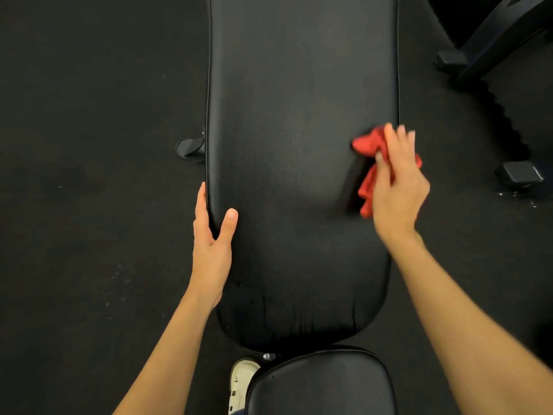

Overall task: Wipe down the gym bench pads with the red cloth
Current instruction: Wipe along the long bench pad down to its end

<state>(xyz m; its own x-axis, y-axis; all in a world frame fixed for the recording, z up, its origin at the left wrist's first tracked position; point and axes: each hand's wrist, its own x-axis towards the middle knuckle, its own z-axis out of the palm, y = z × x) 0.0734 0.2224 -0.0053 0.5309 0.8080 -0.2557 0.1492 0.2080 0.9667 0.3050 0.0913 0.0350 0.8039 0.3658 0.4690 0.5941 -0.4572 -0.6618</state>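
A long black back pad (299, 145) of the gym bench runs up the middle of the view. Below it sits the smaller black seat pad (323, 387). My right hand (398, 184) holds the crumpled red cloth (369, 145) against the back pad near its right edge, and the hand is blurred. My left hand (212, 232) grips the pad's left edge, thumb on top and fingers down the side.
Dark rubber floor (89, 175) surrounds the bench. A bench foot (190, 146) sticks out at the left. Black equipment legs with end caps (519, 175) stand at the upper right. A white shoe (241, 381) is beside the seat pad.
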